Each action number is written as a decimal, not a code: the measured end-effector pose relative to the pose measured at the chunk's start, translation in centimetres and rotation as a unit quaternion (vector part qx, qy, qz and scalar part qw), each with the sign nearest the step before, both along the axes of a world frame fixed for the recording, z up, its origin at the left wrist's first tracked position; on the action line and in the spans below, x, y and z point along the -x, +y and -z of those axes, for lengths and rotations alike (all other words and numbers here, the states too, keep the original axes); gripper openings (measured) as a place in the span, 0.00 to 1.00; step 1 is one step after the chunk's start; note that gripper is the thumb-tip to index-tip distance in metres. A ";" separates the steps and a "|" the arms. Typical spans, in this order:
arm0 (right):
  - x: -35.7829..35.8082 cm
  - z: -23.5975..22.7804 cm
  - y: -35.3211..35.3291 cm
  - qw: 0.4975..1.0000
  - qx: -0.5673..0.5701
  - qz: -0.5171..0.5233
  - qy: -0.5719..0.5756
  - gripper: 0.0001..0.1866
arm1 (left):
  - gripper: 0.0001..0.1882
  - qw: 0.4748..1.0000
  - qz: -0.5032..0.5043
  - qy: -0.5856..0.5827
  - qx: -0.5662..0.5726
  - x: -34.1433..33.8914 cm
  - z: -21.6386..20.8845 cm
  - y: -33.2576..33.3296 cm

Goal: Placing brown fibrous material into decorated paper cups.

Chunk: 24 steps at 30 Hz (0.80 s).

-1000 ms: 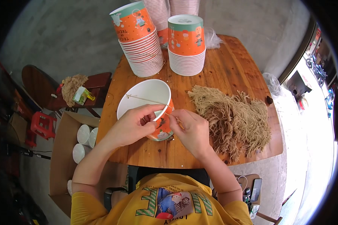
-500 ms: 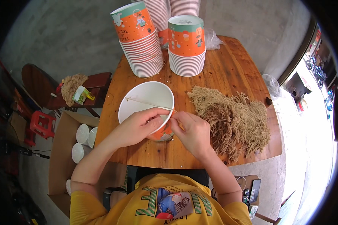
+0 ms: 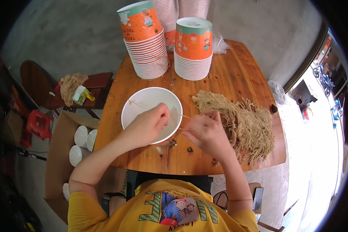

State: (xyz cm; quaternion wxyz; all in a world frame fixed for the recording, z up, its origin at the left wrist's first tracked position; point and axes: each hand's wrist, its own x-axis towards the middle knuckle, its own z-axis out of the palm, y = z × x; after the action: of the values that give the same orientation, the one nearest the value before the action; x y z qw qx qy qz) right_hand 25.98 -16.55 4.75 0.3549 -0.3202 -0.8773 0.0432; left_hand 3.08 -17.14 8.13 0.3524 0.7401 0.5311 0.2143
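A white-lined paper bucket (image 3: 174,101) with an orange outside stands upright in front of me, its mouth tilted toward me. A thin tan string (image 3: 140,105) lies across its inside, a small knot at its left end. My left hand (image 3: 150,123), over the bucket's mouth, is closed with fingers pinched on the string. Just right of the rim, my right hand (image 3: 207,130) is closed on the string too, slightly blurred. Two strands stretch between the hands. Whether the string passes through the bucket's wall is hidden. A heap of tan strings (image 3: 251,127) lies beside my right hand.
Two stacks of upside-down orange and green buckets, a left one (image 3: 147,56) and a right one (image 3: 193,50), stand at the wooden table's (image 3: 236,73) back, with more behind. Left of the table are a cardboard box (image 3: 60,143) holding white buckets and a red stool (image 3: 40,123).
My left hand has risen from the bucket's near rim to above its mouth. My right hand has moved right and slightly down, away from the wall, and strands now stretch between them.
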 end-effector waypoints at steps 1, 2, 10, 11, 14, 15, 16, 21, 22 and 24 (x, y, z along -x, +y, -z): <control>-0.4 -0.3 0.2 1.000 -0.001 -0.002 -0.002 0.06 | 0.06 1.000 -0.002 -0.002 -0.001 0.3 0.1 0.0; -0.7 -0.8 0.5 0.999 0.032 -0.018 0.006 0.06 | 0.05 0.995 0.001 -0.097 0.022 0.7 0.2 0.0; 0.8 -3.2 1.5 0.969 0.216 -0.108 0.053 0.05 | 0.05 0.926 -0.007 -0.348 0.145 -0.1 -0.3 0.4; 0.8 -3.2 1.6 0.969 0.214 -0.109 0.051 0.05 | 0.05 0.926 -0.007 -0.349 0.143 -0.1 -0.3 0.6; 0.7 -2.4 2.0 0.926 0.329 -0.157 0.099 0.05 | 0.05 0.898 -0.001 -0.392 0.202 -0.2 -0.1 1.0; 0.7 -2.3 2.0 0.904 0.370 -0.177 0.119 0.06 | 0.06 0.891 0.005 -0.401 0.214 -0.4 -0.1 1.2; 0.7 -2.3 2.0 0.880 0.411 -0.195 0.138 0.06 | 0.06 0.884 0.010 -0.409 0.227 -0.5 -0.1 1.3; 0.9 -1.3 1.6 0.944 0.291 -0.153 0.022 0.05 | 0.05 0.927 0.043 -0.323 0.185 -0.8 0.0 1.3; 0.9 -1.0 1.7 0.965 0.198 -0.170 0.005 0.04 | 0.04 0.929 0.049 -0.314 0.188 -0.9 0.1 1.1; 0.2 -1.6 1.6 0.967 0.187 -0.173 0.018 0.05 | 0.04 0.929 0.050 -0.320 0.178 -1.0 0.6 0.6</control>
State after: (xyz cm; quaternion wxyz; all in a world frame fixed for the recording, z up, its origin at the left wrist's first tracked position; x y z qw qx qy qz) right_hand 25.81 -14.91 6.37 0.2916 -0.2234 -0.8891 0.2729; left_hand 4.07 -16.51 7.52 0.6395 0.5836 0.3818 0.3236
